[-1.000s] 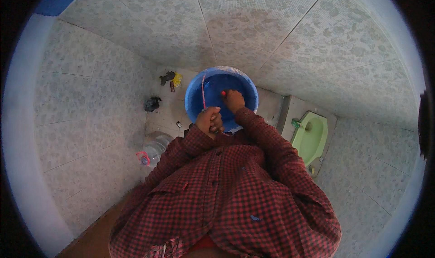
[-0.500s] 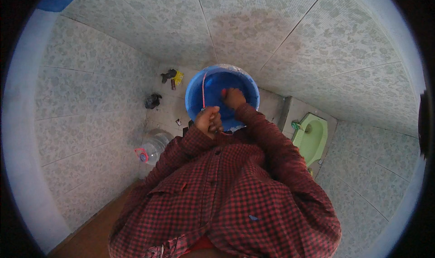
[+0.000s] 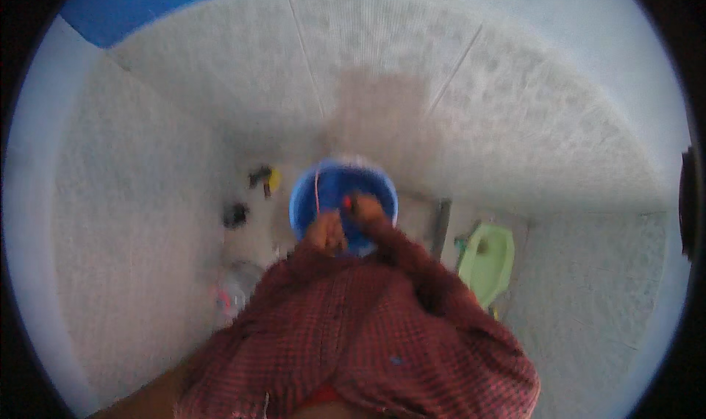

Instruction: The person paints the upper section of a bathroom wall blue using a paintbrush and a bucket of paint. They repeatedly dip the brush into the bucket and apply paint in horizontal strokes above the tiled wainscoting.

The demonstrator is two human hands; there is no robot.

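Note:
A round blue bucket (image 3: 296, 207) stands on the floor in front of me. My left hand (image 3: 324, 233) is closed at its near left edge. From that fist a narrow pinkish strip (image 3: 318, 189) runs toward the far rim; the grip itself is blurred. Inside the bucket's outline is my right hand (image 3: 369, 208), closed, with a small red thing (image 3: 348, 201) showing at its fingers. Motion blur hides what kind of thing that is. Both forearms wear red-and-black checked sleeves.
At the left wall lie a black crumpled bag (image 3: 236, 214), dark scraps beside a yellow packet (image 3: 274, 180), and a large clear bottle (image 3: 241, 281) with a pink handle. A green squat toilet (image 3: 487, 264) is at right, beyond a low ledge (image 3: 441, 226). Tiled walls close in.
The view has tilted, so bucket, hands and floor things sit lower in the picture, now blurred. Relative to the bucket, both hands stay in nearly the same places.

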